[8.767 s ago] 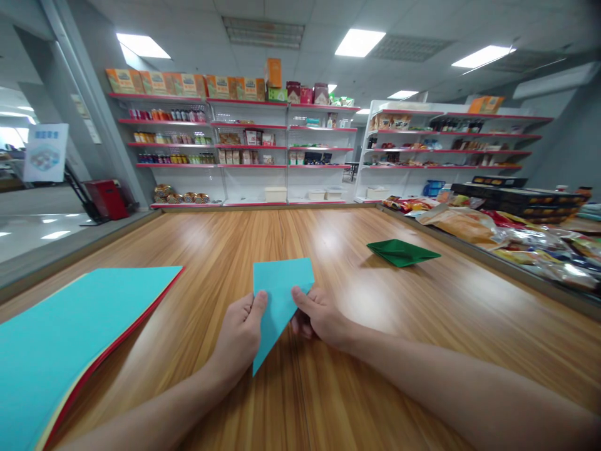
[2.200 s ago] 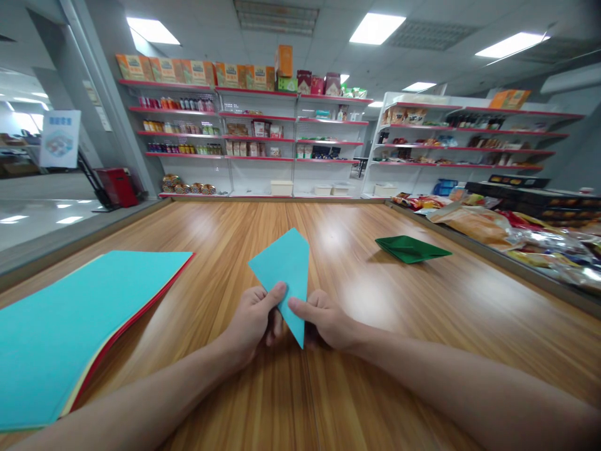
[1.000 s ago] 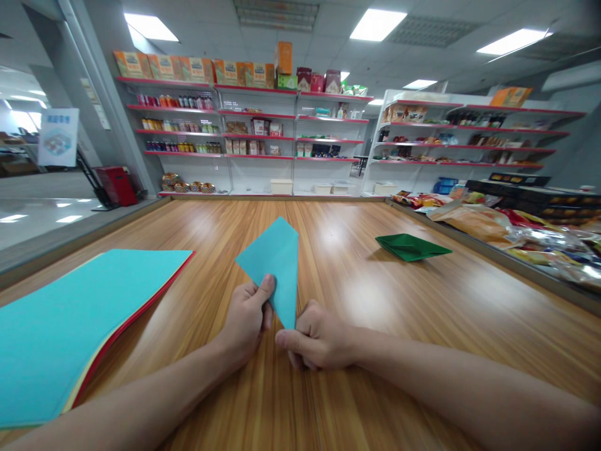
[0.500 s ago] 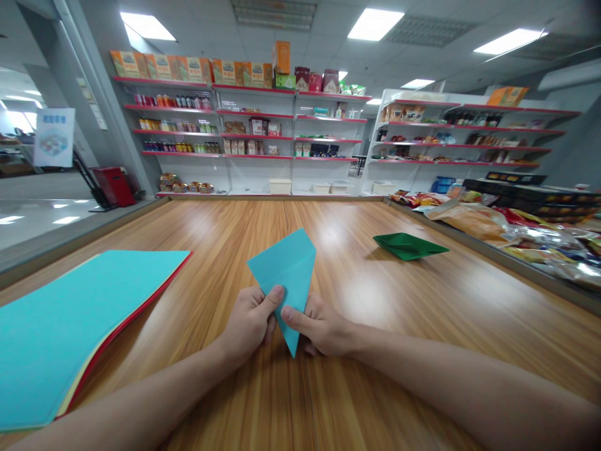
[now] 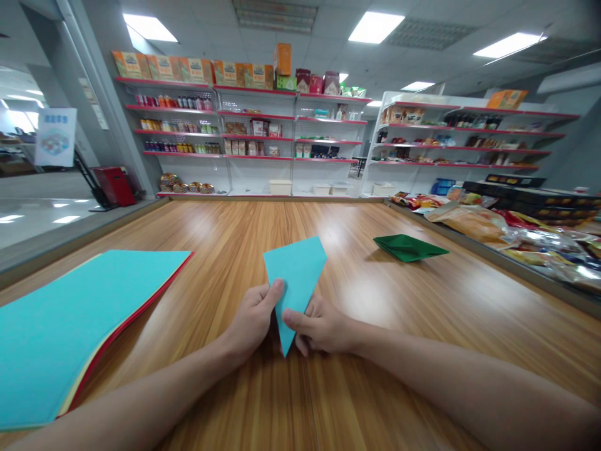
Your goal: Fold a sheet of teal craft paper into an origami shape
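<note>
A folded piece of light blue paper (image 5: 295, 272), shaped like a narrow kite with its point towards me, stands tilted above the wooden table (image 5: 422, 326). My left hand (image 5: 253, 321) pinches its left edge between thumb and fingers. On the other side, my right hand (image 5: 319, 326) grips the lower right edge, thumb on top. Both hands rest close together on the table.
A stack of coloured paper sheets (image 5: 70, 326), light blue on top, lies at the left. A folded green paper boat (image 5: 409, 247) sits further out on the right. Snack packets (image 5: 526, 241) line the right edge. Shop shelves (image 5: 244, 138) stand behind.
The folded blue paper has turned in my hands, its top now leaning to the right. My right hand, which had let go a second ago, grips it again.
</note>
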Demonstrator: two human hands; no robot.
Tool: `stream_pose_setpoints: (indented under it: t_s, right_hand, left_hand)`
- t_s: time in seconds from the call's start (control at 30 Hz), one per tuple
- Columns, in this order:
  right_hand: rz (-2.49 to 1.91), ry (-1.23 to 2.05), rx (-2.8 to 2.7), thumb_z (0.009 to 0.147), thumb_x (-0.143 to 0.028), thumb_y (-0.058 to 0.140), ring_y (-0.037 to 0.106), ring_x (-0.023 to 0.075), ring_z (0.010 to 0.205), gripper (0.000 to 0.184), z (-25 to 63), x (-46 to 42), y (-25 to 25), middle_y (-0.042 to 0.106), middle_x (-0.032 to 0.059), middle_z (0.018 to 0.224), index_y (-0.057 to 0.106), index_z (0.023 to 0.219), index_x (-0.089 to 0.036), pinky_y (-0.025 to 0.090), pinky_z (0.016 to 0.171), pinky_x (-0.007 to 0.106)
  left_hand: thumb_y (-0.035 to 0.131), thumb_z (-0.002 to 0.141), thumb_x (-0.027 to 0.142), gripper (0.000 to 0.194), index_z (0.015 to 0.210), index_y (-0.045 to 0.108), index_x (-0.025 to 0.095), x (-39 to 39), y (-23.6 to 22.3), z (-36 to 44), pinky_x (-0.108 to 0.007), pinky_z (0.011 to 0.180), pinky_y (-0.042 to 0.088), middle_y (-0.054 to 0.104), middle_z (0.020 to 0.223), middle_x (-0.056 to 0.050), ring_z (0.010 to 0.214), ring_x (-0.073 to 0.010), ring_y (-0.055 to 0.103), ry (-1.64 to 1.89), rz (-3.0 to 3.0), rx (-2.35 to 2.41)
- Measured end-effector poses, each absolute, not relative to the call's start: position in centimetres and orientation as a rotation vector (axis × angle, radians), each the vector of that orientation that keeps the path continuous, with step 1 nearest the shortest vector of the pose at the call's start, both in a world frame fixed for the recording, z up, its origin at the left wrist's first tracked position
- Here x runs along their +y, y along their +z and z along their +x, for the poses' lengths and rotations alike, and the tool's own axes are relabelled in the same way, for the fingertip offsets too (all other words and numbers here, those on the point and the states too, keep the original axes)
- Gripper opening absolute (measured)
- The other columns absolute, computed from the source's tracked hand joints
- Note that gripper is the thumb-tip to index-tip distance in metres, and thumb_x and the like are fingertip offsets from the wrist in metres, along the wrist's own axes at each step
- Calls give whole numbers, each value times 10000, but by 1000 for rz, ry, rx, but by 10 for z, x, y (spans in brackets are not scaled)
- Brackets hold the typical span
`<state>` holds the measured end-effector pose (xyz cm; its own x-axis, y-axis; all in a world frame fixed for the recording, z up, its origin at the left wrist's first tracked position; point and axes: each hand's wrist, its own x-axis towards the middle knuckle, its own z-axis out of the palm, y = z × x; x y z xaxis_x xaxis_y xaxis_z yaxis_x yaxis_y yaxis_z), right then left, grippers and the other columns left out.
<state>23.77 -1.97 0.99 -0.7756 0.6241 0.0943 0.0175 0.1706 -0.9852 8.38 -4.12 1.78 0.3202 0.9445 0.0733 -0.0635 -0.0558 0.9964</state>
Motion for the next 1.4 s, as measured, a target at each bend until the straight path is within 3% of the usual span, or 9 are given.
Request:
stream_pose_setpoints:
  t_s: [0.13,0.33,0.43,0.67,1.17,1.4]
  right_hand:
    - [-686,1614,-1832,783,-722,440,349,45,289,664,237,-15,10,474,-13,378,511,486,-133,233,293,175]
    - [-729,1507,-1733,749,-752,451,290,44,269,674,239,-9,9,393,-38,331,451,428,-159,172,280,195]
    - [-738,1460,-1720,766,-732,454,280,43,282,664,239,-10,11,378,-41,328,453,426,-162,169,289,200]
    - [-709,1366,-1684,782,-628,543,292,43,313,579,240,-14,17,370,-51,348,426,446,-171,180,314,206]
    - [-749,1275,-1511,751,-490,663,284,43,351,540,259,20,9,370,-55,367,387,417,-168,165,367,225]
    - [-846,1272,-1413,755,-566,633,249,45,318,596,271,35,6,330,-52,315,399,379,-168,118,363,239]
  left_hand:
    - [405,877,599,598,607,589,98,-41,20,83,-199,383,388,615,509,-78,369,-126,545,872,1404,721]
    - [438,871,577,497,798,598,113,-44,24,83,-181,381,385,642,482,-64,363,-125,541,780,1339,674]
    - [492,842,577,461,716,545,136,-47,23,86,-160,357,341,616,428,-42,319,-102,501,771,1351,695]
    - [480,841,548,466,550,368,201,-48,17,91,-161,292,271,383,243,61,202,-63,311,833,1275,599]
    - [472,846,525,464,534,345,206,-53,25,87,-171,305,243,382,242,60,200,-55,292,881,1319,705]
    - [459,847,528,466,525,342,213,-58,25,87,-183,304,242,368,242,62,195,-59,275,898,1322,729]
